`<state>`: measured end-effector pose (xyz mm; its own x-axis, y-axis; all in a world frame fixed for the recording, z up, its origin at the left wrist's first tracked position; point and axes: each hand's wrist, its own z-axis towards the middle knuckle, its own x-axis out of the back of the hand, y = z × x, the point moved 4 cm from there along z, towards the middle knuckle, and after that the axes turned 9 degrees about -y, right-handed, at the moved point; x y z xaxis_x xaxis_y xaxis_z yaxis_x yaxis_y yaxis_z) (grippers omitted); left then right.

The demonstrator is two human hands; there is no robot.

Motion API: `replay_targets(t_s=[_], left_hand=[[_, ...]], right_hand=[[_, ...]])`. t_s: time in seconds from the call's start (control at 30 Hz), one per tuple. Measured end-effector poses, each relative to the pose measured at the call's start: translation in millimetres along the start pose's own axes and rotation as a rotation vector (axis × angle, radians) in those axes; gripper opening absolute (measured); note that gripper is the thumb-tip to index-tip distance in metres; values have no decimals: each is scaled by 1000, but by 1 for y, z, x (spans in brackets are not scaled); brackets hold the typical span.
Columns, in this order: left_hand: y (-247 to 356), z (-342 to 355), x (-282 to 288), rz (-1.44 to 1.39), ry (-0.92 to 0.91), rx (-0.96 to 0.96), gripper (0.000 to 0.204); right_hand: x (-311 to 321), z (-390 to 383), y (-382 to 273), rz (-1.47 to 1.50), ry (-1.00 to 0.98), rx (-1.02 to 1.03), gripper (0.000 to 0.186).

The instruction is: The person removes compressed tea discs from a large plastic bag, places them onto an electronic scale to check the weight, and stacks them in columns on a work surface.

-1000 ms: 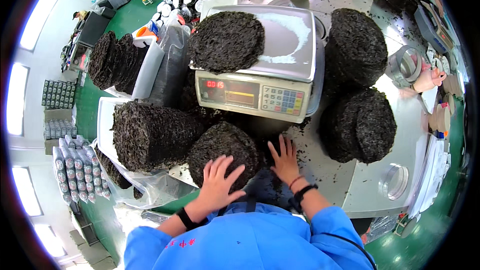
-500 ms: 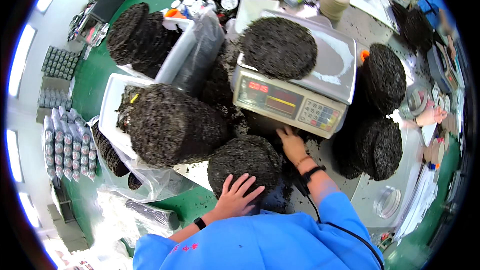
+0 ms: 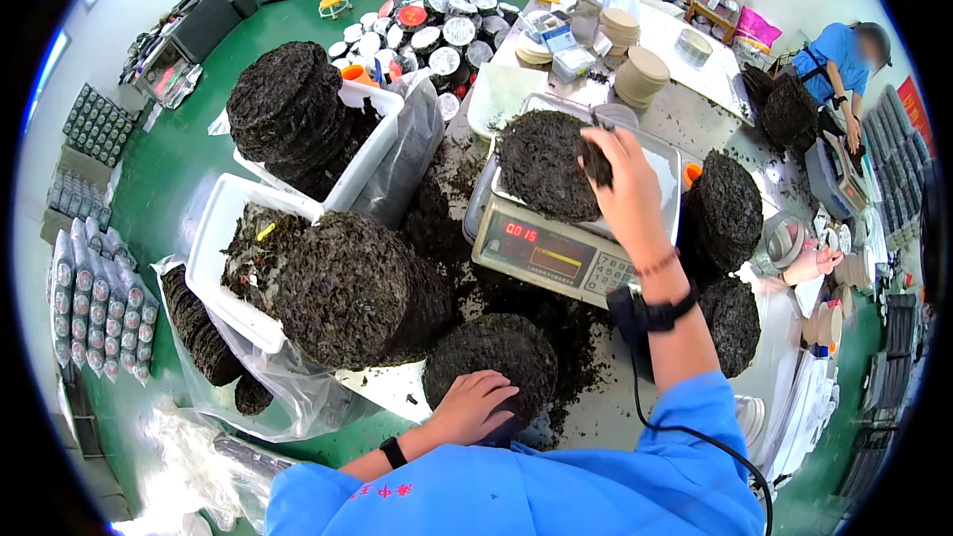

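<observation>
My left hand (image 3: 471, 407) lies with fingers stretched on the near stack of round dark cakes (image 3: 501, 357), which look like dried seaweed. Over the digital scale (image 3: 551, 256), my right hand (image 3: 633, 189) pinches a small dark piece of dried seaweed (image 3: 597, 161). That piece is at the right edge of a round seaweed cake (image 3: 544, 167) resting on the scale's pan. Whether it touches the cake I cannot tell. Red digits are lit on the scale's display.
Left of the scale, thick seaweed stacks (image 3: 352, 288) lean by white bins (image 3: 238, 268). More stacks (image 3: 725, 208) stand on the right. Loose dark crumbs lie over the table (image 3: 615, 357). A co-worker in blue (image 3: 832, 60) is at the far right. A black cable (image 3: 643, 397) runs from my right wrist.
My right hand has risen from the table in front of the scale to the cake on the pan, now with a dark piece in its fingers. My left hand stays on the near stack.
</observation>
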<state>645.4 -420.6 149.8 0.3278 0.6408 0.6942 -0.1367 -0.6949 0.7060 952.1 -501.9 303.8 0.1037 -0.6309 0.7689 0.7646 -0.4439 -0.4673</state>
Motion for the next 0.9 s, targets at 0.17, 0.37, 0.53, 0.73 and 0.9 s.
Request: replay_targets(t_s=[0.17,0.37,0.53,0.73,0.9], left_hand=[[-10,-14,20,-19,79,25,38],[-21,-28,34,-46,158,79,35],[-9,-16,40,-14,145,22,35],[-24,-36,29,64,241,199,47],[-55,-76,2,28,319,446,80]], right_hand=[[-62,28,44,-248,-446,-125,60],[-66,13,63,-200,-217,-18,58],[-84,-46,47,-446,-334,53,74],[-36,-131,40,-637,-146,119,58],[58,-240,54,-909,16,-246,46]])
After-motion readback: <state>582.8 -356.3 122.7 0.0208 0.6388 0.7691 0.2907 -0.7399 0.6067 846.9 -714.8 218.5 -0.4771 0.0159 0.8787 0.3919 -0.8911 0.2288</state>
